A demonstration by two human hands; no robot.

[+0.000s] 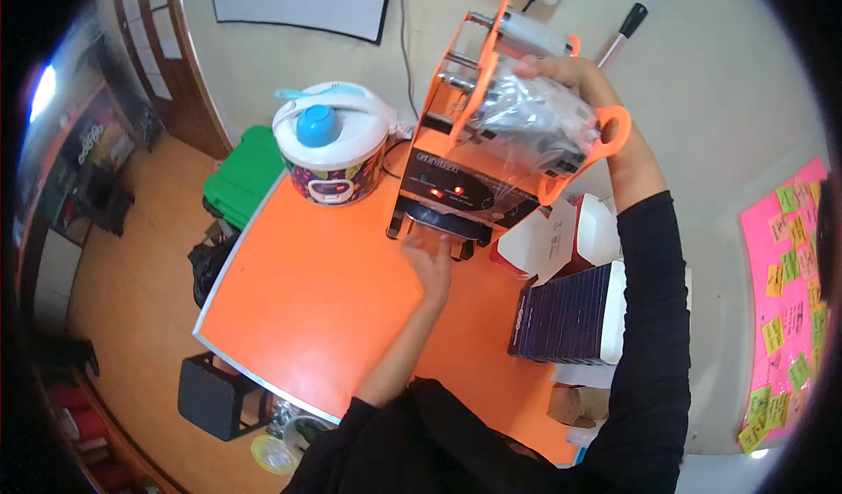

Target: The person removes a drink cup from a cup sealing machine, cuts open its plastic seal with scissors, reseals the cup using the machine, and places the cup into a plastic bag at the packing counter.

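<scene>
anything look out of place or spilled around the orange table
A blue bowl and a light-blue spoon lie on top of the rice cooker, an odd perch that might let them slide off. The plastic film on the machine also looks wrinkled. No spill shows.

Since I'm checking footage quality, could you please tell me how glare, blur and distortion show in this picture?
Head view: wide-angle distortion, with dark corners and a curved edge on the orange table; head view: glare on the clear film and a blown-out bright patch at far left; head view: the left hand looks slightly soft, perhaps from motion.
</scene>
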